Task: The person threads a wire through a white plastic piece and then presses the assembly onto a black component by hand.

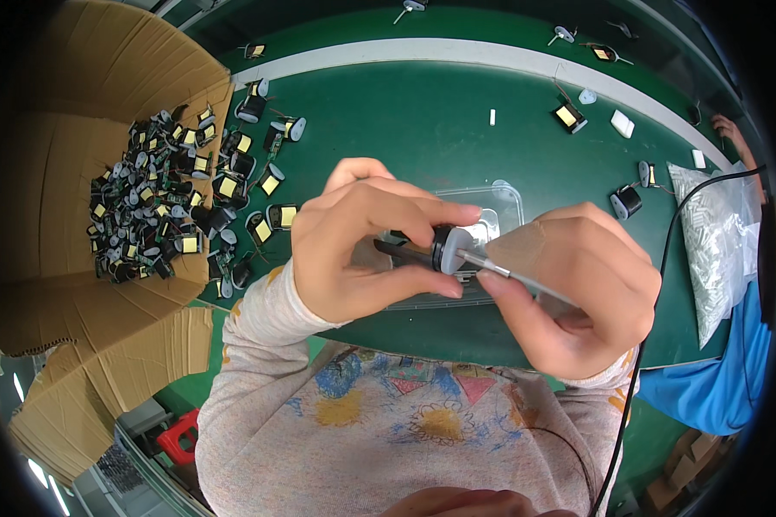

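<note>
My left hand [353, 237] pinches a small black cylindrical part with a grey disc end [455, 250] between thumb and fingers. A dark flat piece sticks out of the part toward my left palm. Closed around a slim silvery rod-like tool [489, 264], my right hand [591, 284] brings its tip to the middle of the disc. The tool's exact kind is hard to make out, since my fingers cover much of it. Beneath both hands lies a clear plastic container [516, 205], its contents mostly hidden.
At the left, a large open cardboard box [52, 198] holds many similar black parts, and several spill onto the green table [388, 129]. A bag of small white pieces [717, 250] lies at right, near a black cable [669, 250]. Another person's hand [733, 138] shows at far right.
</note>
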Available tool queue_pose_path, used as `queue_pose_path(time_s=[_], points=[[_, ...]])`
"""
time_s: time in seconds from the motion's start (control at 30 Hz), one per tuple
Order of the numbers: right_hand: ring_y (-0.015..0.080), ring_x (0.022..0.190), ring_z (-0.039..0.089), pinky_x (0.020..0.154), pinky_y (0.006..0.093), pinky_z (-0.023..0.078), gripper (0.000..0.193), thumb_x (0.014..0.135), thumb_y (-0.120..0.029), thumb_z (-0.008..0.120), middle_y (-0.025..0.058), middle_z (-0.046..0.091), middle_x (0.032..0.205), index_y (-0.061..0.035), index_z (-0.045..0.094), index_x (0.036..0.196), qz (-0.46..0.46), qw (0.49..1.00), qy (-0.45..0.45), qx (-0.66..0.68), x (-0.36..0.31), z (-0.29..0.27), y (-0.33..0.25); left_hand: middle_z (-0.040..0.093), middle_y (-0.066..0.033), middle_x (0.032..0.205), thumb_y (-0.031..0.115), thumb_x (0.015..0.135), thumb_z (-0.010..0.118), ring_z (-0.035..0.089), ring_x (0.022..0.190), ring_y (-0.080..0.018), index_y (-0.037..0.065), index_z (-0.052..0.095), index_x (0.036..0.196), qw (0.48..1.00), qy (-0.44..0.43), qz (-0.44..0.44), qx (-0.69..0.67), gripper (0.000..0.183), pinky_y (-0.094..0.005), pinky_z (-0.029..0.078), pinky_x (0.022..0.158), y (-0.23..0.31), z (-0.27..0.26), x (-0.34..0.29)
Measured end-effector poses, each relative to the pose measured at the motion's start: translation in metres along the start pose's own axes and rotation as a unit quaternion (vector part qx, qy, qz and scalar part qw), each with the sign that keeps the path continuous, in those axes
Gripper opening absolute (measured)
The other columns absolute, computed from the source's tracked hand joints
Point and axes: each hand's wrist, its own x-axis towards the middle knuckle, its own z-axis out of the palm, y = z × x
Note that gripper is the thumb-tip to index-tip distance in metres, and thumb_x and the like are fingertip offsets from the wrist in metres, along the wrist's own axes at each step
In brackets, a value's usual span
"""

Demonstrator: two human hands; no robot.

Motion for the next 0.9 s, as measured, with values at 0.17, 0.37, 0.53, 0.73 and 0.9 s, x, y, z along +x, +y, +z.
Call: queue_pose_path(time_s=[0.17,0.37,0.53,0.73,0.9], points=[[0.0236,0.057,0.057,0.052,0.0292,0.044,0.026,0.052,0.008,0.072,0.0124,0.062,0.068,0.0045,0.065,0.076,-0.001,0.998,0.01,-0.057,-0.003,0.001,0.001,0.063,-0.0253,0.1,0.017,0.073,0.075,0.062,0.088,-0.0266,0.005,0.043,0.088,0.984,-0.037,-0.068,-0.158,0.037,-0.0355,0.04,0.077,-0.003,0.002,0.0],[0.0227,0.057,0.055,0.049,0.0292,0.045,0.043,0.04,0.003,0.061,0.0116,0.059,0.068,0.0048,0.067,0.083,-0.079,0.979,0.038,-0.186,-0.012,0.014,-0.003,0.059,-0.0255,0.104,0.009,0.078,0.069,0.06,0.084,-0.0249,0.002,0.046,0.091,0.999,-0.006,0.032,-0.032,0.027,-0.0348,0.045,0.073,0.0,0.005,-0.005],[0.0181,0.059,0.054,0.05,0.0238,0.045,0.049,0.039,-0.011,0.047,0.0083,0.054,0.068,0.0033,0.065,0.082,-0.096,0.977,0.0,-0.19,-0.009,0.011,-0.003,0.063,-0.0254,0.097,0.003,0.074,0.07,0.06,0.072,-0.0229,0.0,0.05,0.091,0.996,0.011,0.08,0.032,0.026,-0.0329,0.045,0.066,0.007,0.004,-0.007],[0.0207,0.06,0.053,0.055,0.0275,0.046,0.05,0.041,-0.003,0.056,0.0073,0.053,0.068,0.0032,0.065,0.09,-0.108,0.975,0.048,-0.186,-0.019,0.024,0.001,0.063,-0.0259,0.096,0.003,0.074,0.07,0.06,0.073,-0.0215,-0.001,0.05,0.09,0.998,0.023,0.052,-0.008,0.026,-0.0323,0.045,0.066,0.005,0.009,-0.008],[0.0221,0.063,0.055,0.057,0.0281,0.047,0.045,0.048,0.0,0.065,0.0083,0.056,0.071,0.0007,0.065,0.093,-0.095,0.982,0.028,-0.16,-0.01,0.026,0.013,0.063,-0.024,0.098,0.005,0.075,0.07,0.061,0.08,-0.0228,-0.002,0.049,0.09,0.997,0.046,-0.015,-0.056,0.026,-0.0325,0.047,0.073,0.001,0.008,-0.003]])
